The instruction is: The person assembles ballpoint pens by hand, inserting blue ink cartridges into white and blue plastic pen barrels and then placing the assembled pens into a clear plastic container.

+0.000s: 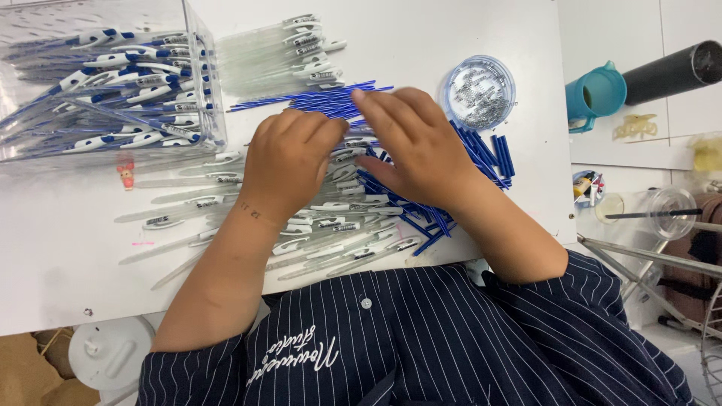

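At the centre of the frame, the left hand (289, 162) is curled, knuckles up, over a heap of clear pen barrels (323, 225) on the white table (60, 256); whether it grips one I cannot tell. The right hand (414, 146) lies flat with fingers spread on the blue refills (331, 99) just above that heap. A clear box (105, 79) of finished pens fills the upper left. A round tub of springs (478, 92) sits upper right.
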